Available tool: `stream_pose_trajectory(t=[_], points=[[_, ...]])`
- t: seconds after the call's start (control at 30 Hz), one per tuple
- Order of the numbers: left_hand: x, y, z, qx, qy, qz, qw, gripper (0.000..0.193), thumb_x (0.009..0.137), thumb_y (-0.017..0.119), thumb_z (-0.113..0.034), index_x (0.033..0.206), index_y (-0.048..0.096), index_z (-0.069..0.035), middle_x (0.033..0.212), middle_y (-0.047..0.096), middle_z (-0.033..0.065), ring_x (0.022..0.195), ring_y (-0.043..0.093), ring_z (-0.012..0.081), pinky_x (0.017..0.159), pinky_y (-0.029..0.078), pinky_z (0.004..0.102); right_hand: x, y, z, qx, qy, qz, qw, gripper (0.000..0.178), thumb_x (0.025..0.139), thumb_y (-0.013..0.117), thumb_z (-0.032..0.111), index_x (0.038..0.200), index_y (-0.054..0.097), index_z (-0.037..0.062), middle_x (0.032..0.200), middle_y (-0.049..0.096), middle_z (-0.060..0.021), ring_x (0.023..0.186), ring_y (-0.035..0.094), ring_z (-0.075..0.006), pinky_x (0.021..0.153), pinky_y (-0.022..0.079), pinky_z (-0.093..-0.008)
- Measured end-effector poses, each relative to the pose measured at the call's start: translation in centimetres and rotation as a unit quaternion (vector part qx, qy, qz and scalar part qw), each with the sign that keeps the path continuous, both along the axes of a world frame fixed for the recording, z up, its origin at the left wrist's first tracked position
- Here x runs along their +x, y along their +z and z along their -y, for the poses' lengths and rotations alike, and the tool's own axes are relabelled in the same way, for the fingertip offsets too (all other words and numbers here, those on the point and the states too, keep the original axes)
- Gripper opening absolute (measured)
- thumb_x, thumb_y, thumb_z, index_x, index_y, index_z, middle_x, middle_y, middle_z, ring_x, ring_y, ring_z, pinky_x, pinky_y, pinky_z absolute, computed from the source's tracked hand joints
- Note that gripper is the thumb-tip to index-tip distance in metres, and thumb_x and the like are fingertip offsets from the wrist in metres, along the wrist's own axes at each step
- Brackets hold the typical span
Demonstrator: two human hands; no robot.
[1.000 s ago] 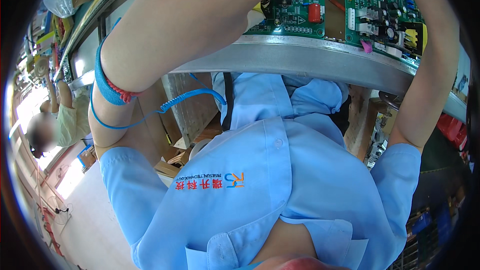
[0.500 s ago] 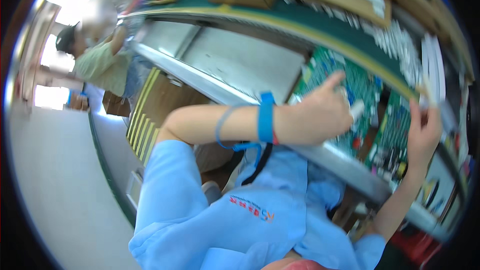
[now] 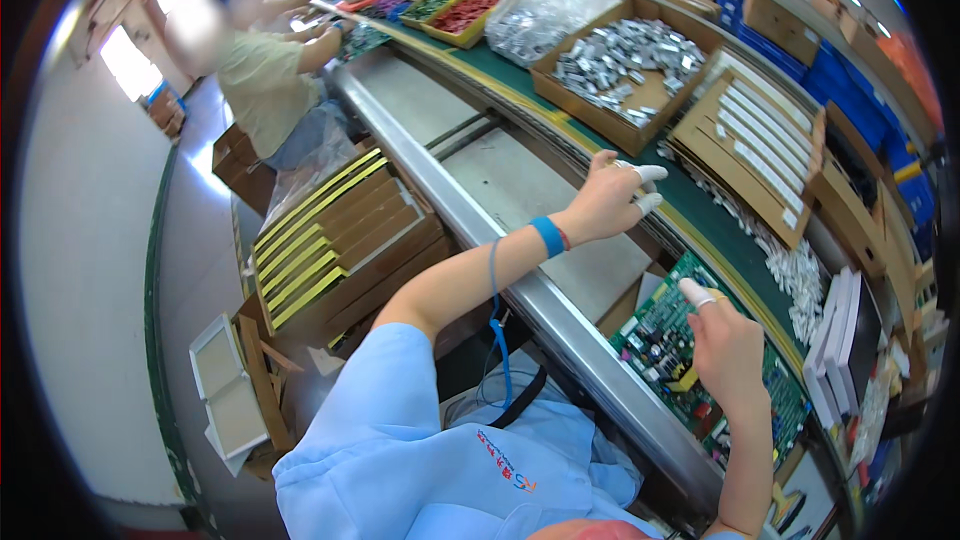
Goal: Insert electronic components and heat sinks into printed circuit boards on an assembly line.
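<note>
Bright workshop, with a long metal bench [image 3: 515, 180] running from upper left to lower right. At the far end, a co-worker [image 3: 262, 90] in a pale green top. Along the green ledge [image 3: 700, 230] beyond: yellow trays [image 3: 462, 41] of small red and green pieces, a crumpled clear bag [image 3: 555, 5], an open cardboard box [image 3: 575, 103] heaped with silvery metal parts [image 3: 625, 60], a row of white strips [image 3: 765, 135] on cardboard, a loose spill of white pieces [image 3: 795, 290], then white panels [image 3: 840, 340] near the right end. Left of the bench, a carton [image 3: 395, 260] with yellow-edged dividers [image 3: 306, 292].

Side by side on the bench's right half: left circuit board [image 3: 655, 325], partly covered by the right hand [image 3: 727, 340], and right circuit board [image 3: 785, 395], partly behind the right forearm [image 3: 748, 460]. Right index, white-capped, pointing away across the left circuit board; cannot tell touching from hovering, nor wide from narrow. Well apart from both boards, farther up the bench, the left hand [image 3: 605, 202], above bare metal near the ledge, white-capped fingers [image 3: 650, 174] loosely bent and parted. Around the left wrist, a blue strap [image 3: 548, 237].
</note>
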State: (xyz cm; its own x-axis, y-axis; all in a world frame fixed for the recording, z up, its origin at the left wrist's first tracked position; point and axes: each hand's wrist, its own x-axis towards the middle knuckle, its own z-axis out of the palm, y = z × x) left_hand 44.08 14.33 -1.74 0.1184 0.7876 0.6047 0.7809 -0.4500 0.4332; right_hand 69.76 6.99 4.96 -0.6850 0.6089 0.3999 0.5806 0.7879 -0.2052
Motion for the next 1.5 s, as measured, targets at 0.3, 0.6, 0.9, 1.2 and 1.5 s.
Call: stream_pose_trajectory(t=[0.3, 0.6, 0.9, 1.2, 1.5], points=[[-0.8, -2.2, -0.4, -0.008, 0.015, 0.082, 0.996, 0.031, 0.087, 0.061, -0.015, 0.118, 0.060, -0.010, 0.086, 0.068, 0.0075, 0.084, 0.062, 0.0231, 0.103, 0.027, 0.0439, -5.7, -2.3, -5.1, -0.121, 0.003, 0.276, 0.954, 0.024, 0.078, 0.051, 0.002, 0.100, 0.061, 0.0045, 0.088, 0.066, -0.0145, 0.080, 0.065, -0.0343, 0.068, 0.050, -0.0454], [0.2, -1.4, -1.6, -0.058, -0.032, 0.122, 0.990, 0.033, 0.084, 0.064, -0.017, 0.116, 0.063, -0.008, 0.091, 0.068, 0.0160, 0.086, 0.064, 0.0305, 0.092, 0.040, 0.0385, -4.2, -3.2, -5.7, -0.131, -0.061, 0.284, 0.948, 0.014, 0.075, 0.058, 0.010, 0.087, 0.065, 0.0049, 0.083, 0.068, -0.0165, 0.078, 0.068, -0.0332, 0.063, 0.054, -0.0441], [-1.0, -3.4, -1.4, -0.057, -0.023, 0.089, 0.994, 0.032, 0.085, 0.064, -0.012, 0.117, 0.063, -0.006, 0.098, 0.067, 0.0149, 0.091, 0.060, 0.0268, 0.090, 0.042, 0.0354, -3.0, -4.5, -5.7, -0.132, -0.086, 0.275, 0.948, 0.016, 0.075, 0.058, 0.010, 0.088, 0.067, 0.0060, 0.087, 0.069, -0.0143, 0.082, 0.068, -0.0304, 0.064, 0.053, -0.0424], [-0.7, -4.2, -1.3, -0.103, -0.044, 0.163, 0.980, 0.033, 0.087, 0.062, -0.008, 0.120, 0.062, -0.005, 0.103, 0.066, 0.0131, 0.094, 0.061, 0.0246, 0.087, 0.045, 0.0324, 2.8, -4.9, -4.5, -0.163, -0.146, 0.264, 0.939, 0.016, 0.075, 0.058, 0.013, 0.085, 0.068, 0.0087, 0.086, 0.069, -0.0143, 0.082, 0.068, -0.0307, 0.065, 0.051, -0.0434], [0.0, -3.9, -1.0, -0.144, -0.095, 0.211, 0.962, 0.032, 0.089, 0.058, -0.006, 0.121, 0.060, 0.001, 0.099, 0.068, 0.0127, 0.094, 0.063, 0.0196, 0.084, 0.047, 0.0290, 11.4, -4.5, -1.7, -0.184, -0.266, 0.241, 0.915, 0.018, 0.075, 0.059, 0.013, 0.086, 0.072, 0.0088, 0.090, 0.070, -0.0133, 0.086, 0.068, -0.0288, 0.069, 0.053, -0.0421]])
